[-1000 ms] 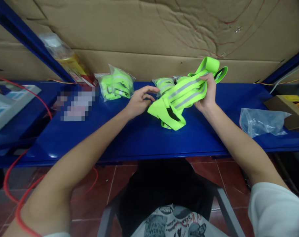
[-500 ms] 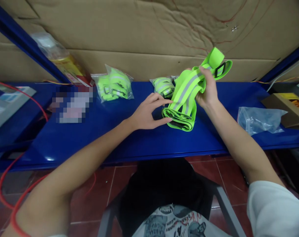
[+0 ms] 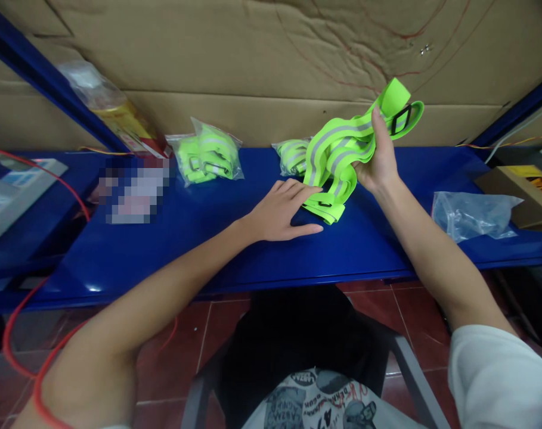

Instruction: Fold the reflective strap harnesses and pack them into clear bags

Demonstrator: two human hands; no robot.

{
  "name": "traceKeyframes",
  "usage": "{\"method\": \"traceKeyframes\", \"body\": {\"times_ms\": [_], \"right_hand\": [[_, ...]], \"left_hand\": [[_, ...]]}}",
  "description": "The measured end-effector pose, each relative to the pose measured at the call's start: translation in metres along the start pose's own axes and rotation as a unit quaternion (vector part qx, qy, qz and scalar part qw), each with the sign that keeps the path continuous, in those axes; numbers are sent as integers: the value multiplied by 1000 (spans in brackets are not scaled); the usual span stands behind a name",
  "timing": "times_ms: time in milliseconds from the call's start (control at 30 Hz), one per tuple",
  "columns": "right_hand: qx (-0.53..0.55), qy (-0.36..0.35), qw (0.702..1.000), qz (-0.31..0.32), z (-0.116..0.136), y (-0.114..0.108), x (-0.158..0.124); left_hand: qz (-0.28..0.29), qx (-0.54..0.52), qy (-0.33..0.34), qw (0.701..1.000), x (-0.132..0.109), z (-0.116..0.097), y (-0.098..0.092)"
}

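Observation:
My right hand [image 3: 380, 161] grips a bundle of neon green reflective straps [image 3: 342, 156] with grey stripes and a black buckle, holding it tilted above the blue shelf [image 3: 235, 250]. The strap's lower end rests on the shelf. My left hand [image 3: 283, 211] lies on the shelf beside that lower end with its fingers stretched out, fingertips touching the folded strap. Behind the bundle sits a small bagged green strap [image 3: 292, 156].
Another bagged green strap [image 3: 208, 156] lies at the back left by a plastic-wrapped yellow and red item [image 3: 114, 113]. An empty clear bag [image 3: 471, 214] and a cardboard box [image 3: 523, 193] are at the right. Cardboard lines the back wall. A red cable [image 3: 24, 333] hangs at the left.
My right hand has lifted the strap bundle higher and stood it more upright. My left hand has moved right and flattened on the shelf against the strap's lower end.

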State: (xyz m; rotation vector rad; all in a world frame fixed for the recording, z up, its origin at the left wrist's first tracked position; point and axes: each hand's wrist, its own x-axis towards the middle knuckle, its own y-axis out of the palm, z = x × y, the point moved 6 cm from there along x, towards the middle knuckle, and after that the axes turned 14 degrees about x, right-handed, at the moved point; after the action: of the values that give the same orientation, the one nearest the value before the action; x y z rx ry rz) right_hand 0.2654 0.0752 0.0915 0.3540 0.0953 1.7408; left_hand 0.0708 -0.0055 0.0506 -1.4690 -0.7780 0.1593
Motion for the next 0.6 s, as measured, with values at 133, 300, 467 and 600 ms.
{"method": "traceKeyframes", "body": {"times_ms": [133,300,467,600], "right_hand": [[41,-53,997,-25,5,-1,-2],[169,-117,976,-70,16,-17,-3],[240,-115,963,51,26,-15,-5],[225,-53,965,128,24,-8,-9]], "left_hand": [[7,27,-26,999,1,7,8],[39,10,-28,999,-4,14,5],[67,-46,16,997,-6,25,-1],[64,-71,17,995,-7,44,-2]]}}
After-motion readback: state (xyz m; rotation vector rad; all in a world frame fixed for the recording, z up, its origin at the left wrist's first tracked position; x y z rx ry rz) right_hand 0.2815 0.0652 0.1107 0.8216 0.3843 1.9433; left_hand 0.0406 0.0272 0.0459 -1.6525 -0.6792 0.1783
